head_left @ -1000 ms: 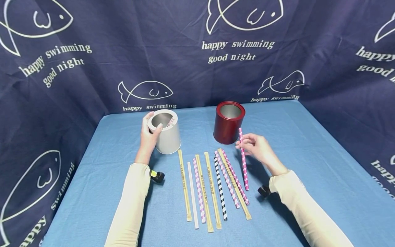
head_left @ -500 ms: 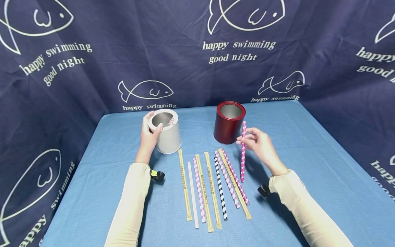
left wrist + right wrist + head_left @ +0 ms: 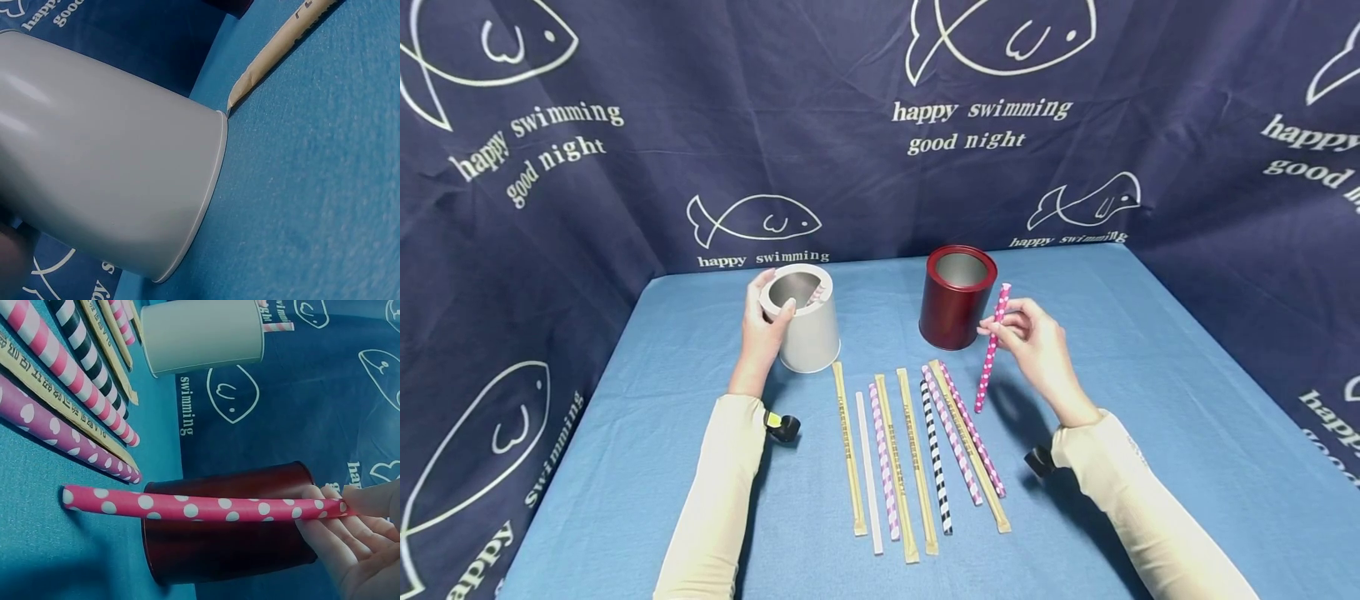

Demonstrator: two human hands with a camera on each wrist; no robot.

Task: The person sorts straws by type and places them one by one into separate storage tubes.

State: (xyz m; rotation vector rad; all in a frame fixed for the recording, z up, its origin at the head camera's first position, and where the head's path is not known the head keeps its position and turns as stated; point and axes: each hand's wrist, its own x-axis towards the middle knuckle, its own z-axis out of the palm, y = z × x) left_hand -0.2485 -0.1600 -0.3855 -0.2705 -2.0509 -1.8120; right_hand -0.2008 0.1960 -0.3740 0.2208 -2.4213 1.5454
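My left hand (image 3: 765,321) grips the white tin (image 3: 811,337) by its rim, thumb over the near edge. A pink-striped straw (image 3: 816,293) leans inside that tin. Between thumb and fingers, my right hand (image 3: 1036,346) pinches a pink straw with white dots (image 3: 990,354) near its upper end, its lower end raised off the cloth. Just left of this hand stands the dark red tin (image 3: 957,312), upright, no straw visible in it. In the right wrist view the dotted straw (image 3: 187,506) crosses in front of the red tin (image 3: 231,550).
Several straws lie in a row on the blue cloth (image 3: 1075,283): paper-wrapped ones (image 3: 850,454), a plain white one (image 3: 869,475), striped ones, a black-and-white one (image 3: 936,458) and another dotted one (image 3: 973,433). A dark blue fish-print curtain (image 3: 865,192) surrounds the table.
My right hand has lifted the dotted straw upward and away from the row, and the straw's top has tilted to the right. My left hand and the white tin have stayed in place.
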